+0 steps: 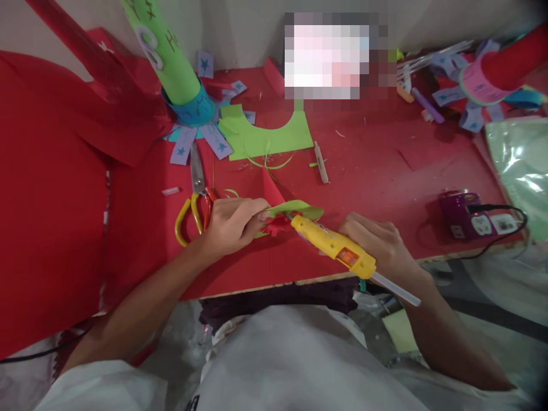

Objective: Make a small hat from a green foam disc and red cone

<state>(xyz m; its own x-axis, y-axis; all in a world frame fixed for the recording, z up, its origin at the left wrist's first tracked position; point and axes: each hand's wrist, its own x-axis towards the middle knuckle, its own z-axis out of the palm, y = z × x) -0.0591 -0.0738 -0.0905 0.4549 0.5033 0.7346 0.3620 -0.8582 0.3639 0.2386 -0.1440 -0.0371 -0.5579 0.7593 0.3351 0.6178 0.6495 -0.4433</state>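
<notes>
My left hand point(235, 222) pinches the left edge of a round piece of light green paper point(302, 208), held a little above the red table near its front edge. Closed round a yellow hot glue gun point(331, 242) is my right hand point(377, 237). The gun's tip touches or almost touches the underside of the green paper; I cannot tell which. A clear glue stick point(398, 290) pokes out of its rear. Red cut paper point(278, 225) shows beneath the green piece. Scissors point(197, 191) with yellow and red handles lie just behind my left hand.
A green paper tube point(171, 63) on a blue base stands at back left. Green sheet point(274, 137) with a round cutout and a small cutter point(321, 162) lie ahead. At right are a purple box point(462, 214) with a black cable and a plastic bag point(520, 165).
</notes>
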